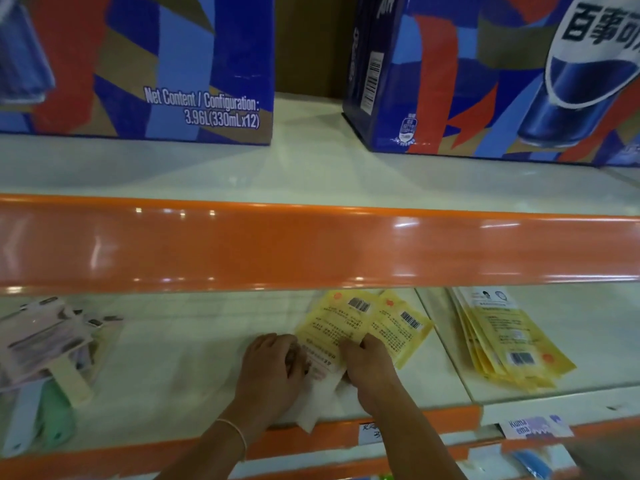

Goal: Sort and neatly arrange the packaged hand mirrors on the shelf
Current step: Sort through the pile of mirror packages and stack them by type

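Note:
Two yellow packaged hand mirrors (349, 323) lie fanned on the lower shelf (180, 344), backs up with barcodes showing. My left hand (273, 365) presses on the near end of the left package. My right hand (367, 363) grips the same packages from the right side, thumb on top. White handle ends of the packages stick out toward the shelf's front edge. A stack of several more yellow packaged mirrors (502, 344) lies fanned on the right shelf section. A pile of pink and pale packaged mirrors (52, 341) sits at the far left, with green and white handles below it.
An orange shelf rail (311, 244) crosses the view above my hands. Two large blue, red and tan cola cartons (138, 64) stand on the upper shelf. Price tags (533, 427) hang on the lower orange front edge.

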The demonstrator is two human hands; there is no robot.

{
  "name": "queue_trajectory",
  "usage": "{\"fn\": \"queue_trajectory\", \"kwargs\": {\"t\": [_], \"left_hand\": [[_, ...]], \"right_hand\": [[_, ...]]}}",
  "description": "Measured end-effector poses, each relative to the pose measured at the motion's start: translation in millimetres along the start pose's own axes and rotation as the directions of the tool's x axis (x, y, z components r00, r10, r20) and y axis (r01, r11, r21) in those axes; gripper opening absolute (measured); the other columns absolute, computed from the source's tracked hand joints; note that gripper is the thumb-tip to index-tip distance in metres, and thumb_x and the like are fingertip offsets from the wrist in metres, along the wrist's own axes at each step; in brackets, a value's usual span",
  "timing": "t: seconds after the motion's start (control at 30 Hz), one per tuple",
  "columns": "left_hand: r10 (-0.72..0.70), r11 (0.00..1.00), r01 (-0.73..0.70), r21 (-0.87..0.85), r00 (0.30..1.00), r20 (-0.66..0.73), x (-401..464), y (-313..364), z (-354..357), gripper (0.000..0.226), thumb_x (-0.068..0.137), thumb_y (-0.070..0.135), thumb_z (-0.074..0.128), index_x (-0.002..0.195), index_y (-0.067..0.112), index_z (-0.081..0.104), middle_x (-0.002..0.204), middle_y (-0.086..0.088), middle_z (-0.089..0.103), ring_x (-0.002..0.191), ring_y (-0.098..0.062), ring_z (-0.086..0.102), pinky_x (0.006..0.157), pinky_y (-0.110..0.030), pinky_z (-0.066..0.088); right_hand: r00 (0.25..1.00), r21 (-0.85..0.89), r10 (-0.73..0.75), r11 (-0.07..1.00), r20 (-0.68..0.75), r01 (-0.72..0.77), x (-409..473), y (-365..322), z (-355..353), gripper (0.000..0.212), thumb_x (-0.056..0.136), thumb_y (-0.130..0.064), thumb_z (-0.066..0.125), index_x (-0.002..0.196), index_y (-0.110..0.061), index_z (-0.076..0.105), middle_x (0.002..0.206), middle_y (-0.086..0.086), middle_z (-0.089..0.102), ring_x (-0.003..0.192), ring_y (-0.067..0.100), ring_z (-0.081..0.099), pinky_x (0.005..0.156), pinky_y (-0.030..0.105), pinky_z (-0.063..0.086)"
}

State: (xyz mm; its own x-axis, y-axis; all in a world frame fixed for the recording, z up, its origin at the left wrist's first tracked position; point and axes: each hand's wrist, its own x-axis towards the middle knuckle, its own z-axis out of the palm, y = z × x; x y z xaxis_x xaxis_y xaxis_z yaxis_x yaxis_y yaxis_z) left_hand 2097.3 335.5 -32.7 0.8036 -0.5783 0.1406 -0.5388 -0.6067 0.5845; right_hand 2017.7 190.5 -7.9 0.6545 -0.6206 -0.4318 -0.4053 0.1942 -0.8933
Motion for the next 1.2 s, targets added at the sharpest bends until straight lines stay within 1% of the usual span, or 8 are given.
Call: {"fn": "queue_trajectory", "kwargs": {"t": [0.07,0.13,0.3,0.5,0.7,0.83,1.0,1.2], "left_hand": [[-0.016,0.994,0.017,-0.111,1.000,0.009,2.1,10.5,-0.6,0.011,0.092,0.037,0.053,0.098,0.028,0.055,0.094,0.016,0.052,0.089,-0.007,0.051,0.074,-0.016,0.047],[-0.100,0.961,0.121,-0.249,0.991,0.095,5.8,26.4,-3.7,0.020,0.095,0.039,0.053,0.112,0.031,0.048,0.104,0.016,0.051,0.090,-0.005,0.053,0.064,-0.009,0.043],[-0.164,0.766,0.352,-0.538,0.916,0.366,18.7,67.3,5.8,0.012,0.095,0.029,0.056,0.096,0.020,0.064,0.092,-0.010,0.067,0.072,-0.025,0.058,0.060,-0.035,0.047],[-0.269,0.763,0.321,-0.561,0.947,0.176,42.0,119.7,53.1,0.017,0.095,0.029,0.057,0.089,0.014,0.063,0.082,-0.008,0.063,0.064,-0.023,0.058,0.053,-0.032,0.044],[-0.110,0.875,0.208,-0.437,0.965,0.239,58.3,176.5,82.9,0.017,0.097,0.036,0.050,0.104,0.023,0.058,0.079,-0.004,0.067,0.057,-0.020,0.062,0.041,-0.030,0.048],[-0.064,0.967,0.102,-0.234,0.984,0.167,69.0,185.6,97.8,0.011,0.096,0.033,0.051,0.097,0.026,0.059,0.071,0.006,0.065,0.059,-0.018,0.063,0.052,-0.034,0.051],[-0.074,0.995,0.067,0.076,0.993,0.092,77.3,172.9,109.9,0.043,0.090,0.033,0.057,0.129,0.017,0.053,0.119,-0.007,0.060,0.110,-0.024,0.056,0.087,-0.035,0.049],[-0.181,0.930,0.138,0.341,0.978,0.099,68.7,157.9,104.1,0.049,0.088,0.045,0.053,0.128,0.016,0.048,0.120,-0.009,0.053,0.111,-0.030,0.050,0.087,-0.037,0.048]], "right_hand": [[1.000,0.044,-0.005,0.999,-0.023,0.006,1.9,-2.7,-7.7,0.017,0.096,-0.021,0.050,0.098,-0.007,0.061,0.092,0.020,0.068,0.078,0.031,0.065,0.068,0.044,0.056],[0.997,0.052,-0.046,0.997,-0.056,0.049,2.4,-7.8,-21.3,0.019,0.097,-0.024,0.050,0.093,-0.008,0.061,0.088,0.020,0.067,0.074,0.032,0.064,0.065,0.041,0.054],[0.993,0.196,-0.087,0.975,-0.081,0.101,-1.0,-21.7,-72.0,0.022,0.096,-0.026,0.055,0.098,-0.009,0.069,0.090,0.018,0.073,0.082,0.037,0.071,0.072,0.055,0.059],[0.987,0.044,-0.158,0.987,0.020,0.157,-7.5,-14.4,-131.8,0.016,0.088,-0.018,0.069,0.102,-0.025,0.066,0.079,0.001,0.074,0.063,0.015,0.069,0.054,0.027,0.053],[0.948,-0.024,-0.230,0.973,-0.222,0.231,7.8,-7.1,-203.9,0.019,0.088,-0.020,0.067,0.107,-0.022,0.066,0.086,0.001,0.075,0.075,0.017,0.072,0.062,0.031,0.059],[0.903,-0.106,-0.245,0.969,-0.353,0.222,24.1,-9.8,-255.3,0.016,0.088,-0.021,0.067,0.104,-0.020,0.067,0.084,-0.001,0.074,0.074,0.016,0.071,0.064,0.033,0.059],[0.899,-0.132,-0.249,0.968,-0.360,0.215,43.5,-10.4,-292.5,0.010,0.090,-0.020,0.064,0.098,-0.018,0.069,0.082,0.007,0.074,0.064,0.026,0.072,0.054,0.047,0.060],[0.891,-0.370,-0.288,0.917,-0.351,0.150,60.0,-5.1,-300.8,0.017,0.090,-0.031,0.063,0.101,-0.018,0.066,0.076,-0.006,0.067,0.064,0.018,0.068,0.057,0.033,0.058]]}}
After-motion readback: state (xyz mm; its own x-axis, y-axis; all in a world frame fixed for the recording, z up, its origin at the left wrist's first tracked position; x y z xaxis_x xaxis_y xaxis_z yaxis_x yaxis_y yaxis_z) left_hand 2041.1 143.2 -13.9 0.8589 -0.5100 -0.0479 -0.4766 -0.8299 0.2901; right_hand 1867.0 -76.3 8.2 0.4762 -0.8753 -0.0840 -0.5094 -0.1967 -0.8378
